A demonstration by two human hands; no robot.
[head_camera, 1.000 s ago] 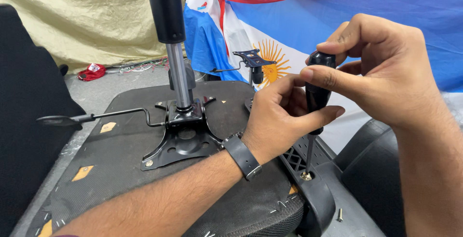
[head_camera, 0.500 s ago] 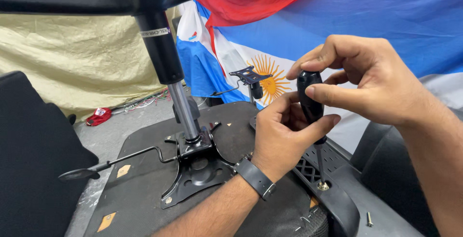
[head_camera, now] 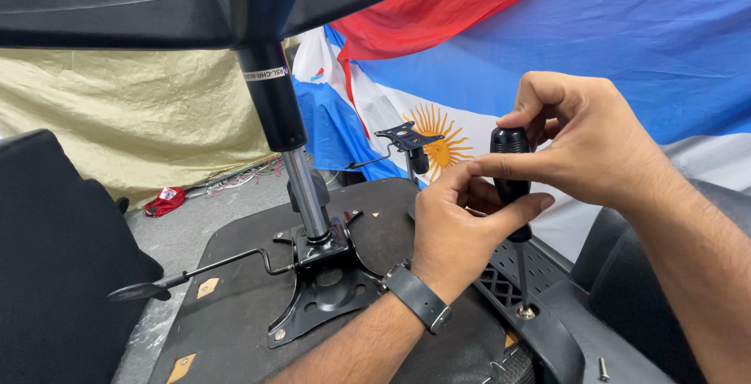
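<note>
Since the earlier frame the view has tilted up, so the chair base now fills the top of the frame, and both hands with the tool sit lower and further right. The screwdriver (head_camera: 512, 188) stands nearly upright right of centre, its black handle between the two hands and its thin shaft running down to a screw (head_camera: 526, 313) in the black armrest bracket (head_camera: 547, 329) at lower right. The right hand (head_camera: 583, 145) closes over the handle's top, thumb and fingertips pinching it. The left hand (head_camera: 454, 224) wraps the handle's lower part, thumb across the front. The handle's middle is hidden by fingers, and the tip's seating in the screw is too small to judge. The right forearm is cut off at the frame's edge.
</note>
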